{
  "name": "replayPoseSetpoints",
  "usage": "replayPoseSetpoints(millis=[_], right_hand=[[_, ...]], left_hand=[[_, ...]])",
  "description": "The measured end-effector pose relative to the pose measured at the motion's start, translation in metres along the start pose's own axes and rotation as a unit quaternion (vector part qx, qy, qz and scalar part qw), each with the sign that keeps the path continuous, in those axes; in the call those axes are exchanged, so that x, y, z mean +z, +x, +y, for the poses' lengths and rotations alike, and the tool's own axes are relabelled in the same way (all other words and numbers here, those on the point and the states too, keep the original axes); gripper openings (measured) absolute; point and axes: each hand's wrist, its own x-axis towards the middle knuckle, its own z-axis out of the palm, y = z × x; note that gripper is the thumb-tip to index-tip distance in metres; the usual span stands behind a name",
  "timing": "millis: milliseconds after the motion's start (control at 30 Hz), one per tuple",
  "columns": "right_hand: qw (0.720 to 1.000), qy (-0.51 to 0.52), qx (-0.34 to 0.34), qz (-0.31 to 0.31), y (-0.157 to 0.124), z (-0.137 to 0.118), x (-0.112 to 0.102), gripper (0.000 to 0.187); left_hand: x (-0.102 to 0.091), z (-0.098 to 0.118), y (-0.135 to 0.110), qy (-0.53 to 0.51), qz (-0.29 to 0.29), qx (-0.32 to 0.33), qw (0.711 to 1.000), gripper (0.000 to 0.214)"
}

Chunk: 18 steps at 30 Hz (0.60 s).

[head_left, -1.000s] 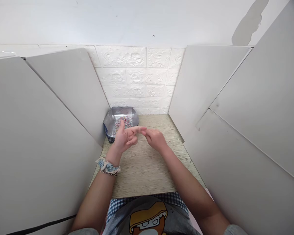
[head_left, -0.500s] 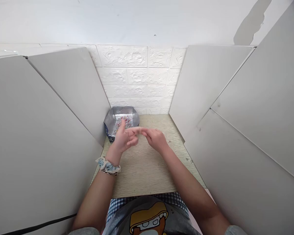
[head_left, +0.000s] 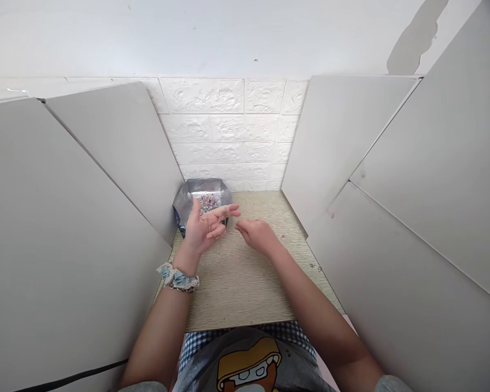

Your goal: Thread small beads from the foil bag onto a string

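My left hand is turned palm up over the table, the thumb raised and the fingers stretched out, some a little bent. Behind it stands a silver-lined box holding many tiny colourful bead-like pieces; the hand hides the box's front part. Just right of the left fingertips, my right hand has its fingertips pinched together. Whatever it pinches, if anything, is too small to make out. A small gap separates the two hands. On my left wrist sit a blue and white scrunchie and a chain bracelet.
Grey panels enclose the wooden table on the left, and more panels on the right. A white brick-patterned wall closes the back. Small shiny bits lie near the right edge. A black cable runs at lower left.
My hands have come apart: the right fingertips no longer touch the left fingers. The left hand has shifted slightly left and its fingers have spread.
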Motion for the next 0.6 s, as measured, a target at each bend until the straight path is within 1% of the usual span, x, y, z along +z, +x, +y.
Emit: replayPoseSetpoints(millis=[33,67,100,133,167,200,233,267,300,333,367,400,433,467,500,533,567,600], right_hand=[[1.000,0.002,-0.014,-0.007,0.000,-0.003,0.001,0.023],[1.000,0.004,-0.029,-0.004,0.000,-0.005,0.001,0.024],[0.999,0.006,-0.042,0.007,0.000,-0.008,0.001,0.025],[0.998,0.008,-0.051,0.020,0.000,-0.009,0.001,0.026],[0.998,0.007,-0.052,0.032,0.000,-0.008,0.000,0.026],[0.998,0.005,-0.046,0.042,0.001,-0.007,0.000,0.026],[0.998,0.005,-0.036,0.048,0.001,-0.006,-0.001,0.025],[0.999,0.008,-0.024,0.048,0.001,-0.004,-0.002,0.023],[0.999,0.015,-0.011,0.045,0.001,-0.003,-0.003,0.020],[0.999,0.023,0.004,0.037,0.001,-0.002,-0.004,0.019],[0.999,0.028,0.018,0.024,0.001,-0.002,-0.004,0.018],[0.999,0.031,0.027,0.007,0.001,-0.003,-0.004,0.017],[0.999,0.029,0.030,-0.011,0.001,-0.005,-0.004,0.018],[0.999,0.026,0.024,-0.024,0.001,-0.007,-0.003,0.019],[0.999,0.024,0.012,-0.029,0.000,-0.010,-0.003,0.020],[0.999,0.026,-0.005,-0.025,0.000,-0.012,-0.002,0.021],[0.999,0.029,-0.021,-0.013,0.000,-0.013,-0.002,0.022],[0.999,0.031,-0.032,0.004,0.000,-0.013,-0.002,0.023]], left_hand=[[0.000,-0.001,0.002,0.029,0.039,0.003,0.999,0.089],[0.002,-0.004,0.004,0.078,0.067,-0.010,0.995,0.086],[0.003,-0.006,0.005,0.137,0.081,-0.033,0.987,0.082],[0.005,-0.009,0.006,0.194,0.077,-0.062,0.976,0.079],[0.007,-0.011,0.006,0.236,0.050,-0.093,0.966,0.077],[0.009,-0.012,0.005,0.255,0.008,-0.123,0.959,0.075],[0.010,-0.012,0.003,0.252,-0.040,-0.148,0.956,0.075],[0.010,-0.011,0.002,0.226,-0.084,-0.161,0.957,0.076],[0.008,-0.009,0.000,0.185,-0.112,-0.158,0.963,0.078],[0.006,-0.007,-0.001,0.135,-0.117,-0.136,0.974,0.080],[0.004,-0.006,-0.001,0.085,-0.101,-0.099,0.986,0.083],[0.001,-0.004,0.000,0.043,-0.069,-0.056,0.995,0.084],[-0.001,-0.004,0.002,0.017,-0.025,-0.017,0.999,0.083],[-0.003,-0.004,0.004,0.015,0.024,0.009,1.000,0.081],[-0.003,-0.005,0.007,0.038,0.072,0.017,0.997,0.078],[-0.003,-0.007,0.009,0.084,0.114,0.011,0.990,0.076],[-0.001,-0.009,0.011,0.145,0.140,-0.003,0.979,0.073],[0.001,-0.012,0.012,0.209,0.148,-0.019,0.966,0.072]])
